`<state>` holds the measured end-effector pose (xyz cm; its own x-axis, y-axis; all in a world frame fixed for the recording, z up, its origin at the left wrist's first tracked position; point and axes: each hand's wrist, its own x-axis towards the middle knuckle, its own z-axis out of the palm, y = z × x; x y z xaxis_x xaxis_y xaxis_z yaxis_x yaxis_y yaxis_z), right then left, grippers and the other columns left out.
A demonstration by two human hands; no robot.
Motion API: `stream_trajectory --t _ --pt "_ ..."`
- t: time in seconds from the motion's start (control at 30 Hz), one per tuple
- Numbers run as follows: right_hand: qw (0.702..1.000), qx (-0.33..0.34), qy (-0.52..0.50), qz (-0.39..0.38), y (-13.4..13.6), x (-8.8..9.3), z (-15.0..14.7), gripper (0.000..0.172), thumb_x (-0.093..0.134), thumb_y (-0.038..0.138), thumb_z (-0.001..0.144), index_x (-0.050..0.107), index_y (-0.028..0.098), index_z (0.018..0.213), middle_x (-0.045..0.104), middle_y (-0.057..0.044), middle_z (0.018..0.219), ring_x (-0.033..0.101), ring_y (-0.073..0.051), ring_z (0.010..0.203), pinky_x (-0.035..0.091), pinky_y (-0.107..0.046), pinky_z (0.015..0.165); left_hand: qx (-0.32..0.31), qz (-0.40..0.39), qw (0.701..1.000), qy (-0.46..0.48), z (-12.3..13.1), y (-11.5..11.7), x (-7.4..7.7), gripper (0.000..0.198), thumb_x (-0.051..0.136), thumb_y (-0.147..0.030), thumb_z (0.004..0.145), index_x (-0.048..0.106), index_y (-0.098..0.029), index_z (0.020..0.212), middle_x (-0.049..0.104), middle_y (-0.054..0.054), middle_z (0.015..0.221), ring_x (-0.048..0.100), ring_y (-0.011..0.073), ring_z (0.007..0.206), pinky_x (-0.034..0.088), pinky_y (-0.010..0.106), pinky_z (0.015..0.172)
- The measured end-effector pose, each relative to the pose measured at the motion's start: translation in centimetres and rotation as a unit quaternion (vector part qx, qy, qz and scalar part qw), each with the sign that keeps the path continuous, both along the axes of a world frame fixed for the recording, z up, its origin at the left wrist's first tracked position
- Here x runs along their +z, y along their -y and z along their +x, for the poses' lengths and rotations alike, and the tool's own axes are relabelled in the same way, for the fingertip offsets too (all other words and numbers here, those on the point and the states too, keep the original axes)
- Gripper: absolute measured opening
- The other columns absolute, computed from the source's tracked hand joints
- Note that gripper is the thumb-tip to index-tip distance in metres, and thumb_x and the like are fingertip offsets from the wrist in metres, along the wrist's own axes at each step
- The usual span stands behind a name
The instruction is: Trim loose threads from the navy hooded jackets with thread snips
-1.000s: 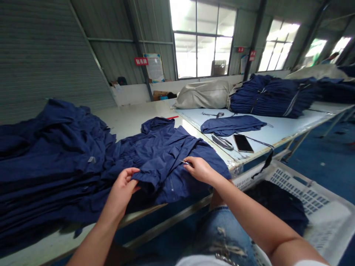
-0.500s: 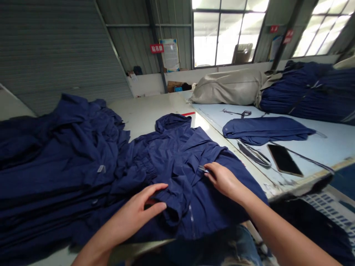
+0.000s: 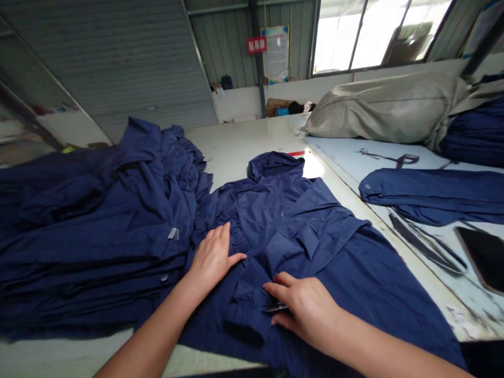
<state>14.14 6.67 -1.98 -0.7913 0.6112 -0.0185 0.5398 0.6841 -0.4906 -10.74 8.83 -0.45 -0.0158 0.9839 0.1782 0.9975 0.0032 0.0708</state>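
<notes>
A navy hooded jacket [image 3: 291, 231] lies spread on the table in front of me, its hood pointing away. My left hand [image 3: 212, 257] rests on it, fingers stretched out and thumb apart, beside a gathered, elastic sleeve cuff [image 3: 237, 237]. My right hand [image 3: 309, 304] is closed around small thread snips [image 3: 275, 308]; their thin metal tip points left and most of them is hidden in the palm. Just below and left of that tip lies the other sleeve's cuff end [image 3: 246, 320], its opening towards me.
A heap of navy jackets [image 3: 98, 220] fills the left of the table [image 3: 236, 139]. On the right are a folded navy garment [image 3: 429, 189], a dark strap [image 3: 427, 244], a phone [image 3: 482, 257] and a large grey-beige bundle [image 3: 381, 107].
My left hand has moved away from the near cuff, up to the gathered cuff on the left. My right hand has come nearer with the snips, towards the near cuff. The view has turned left.
</notes>
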Motion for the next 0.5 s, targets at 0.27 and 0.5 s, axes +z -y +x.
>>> stream_trajectory --t 0.27,0.5 --pt "0.908 -0.082 -0.251 -0.326 -4.9 1.4 2.2 0.019 0.062 0.03 0.086 0.069 0.016 0.076 0.064 -0.001 0.07 0.058 -0.014 0.069 0.042 -0.023 0.065 0.03 -0.062 0.995 0.065 -1.6 -0.6 -0.4 0.039 0.079 -0.027 0.074 0.064 -0.012 0.107 0.069 0.016 0.107 0.066 0.0325 0.103 0.053 0.042 0.091" --pt "0.695 -0.371 -0.42 -0.45 -9.5 5.7 8.5 0.053 0.086 0.049 0.062 0.042 0.019 0.063 0.027 0.012 0.049 0.018 -0.002 0.042 0.012 -0.018 0.041 0.052 -0.052 0.983 0.17 -2.2 0.0 0.2 0.019 0.065 -0.027 0.089 0.064 -0.014 0.103 0.067 0.007 0.109 0.064 0.0224 0.102 0.053 0.045 0.09"
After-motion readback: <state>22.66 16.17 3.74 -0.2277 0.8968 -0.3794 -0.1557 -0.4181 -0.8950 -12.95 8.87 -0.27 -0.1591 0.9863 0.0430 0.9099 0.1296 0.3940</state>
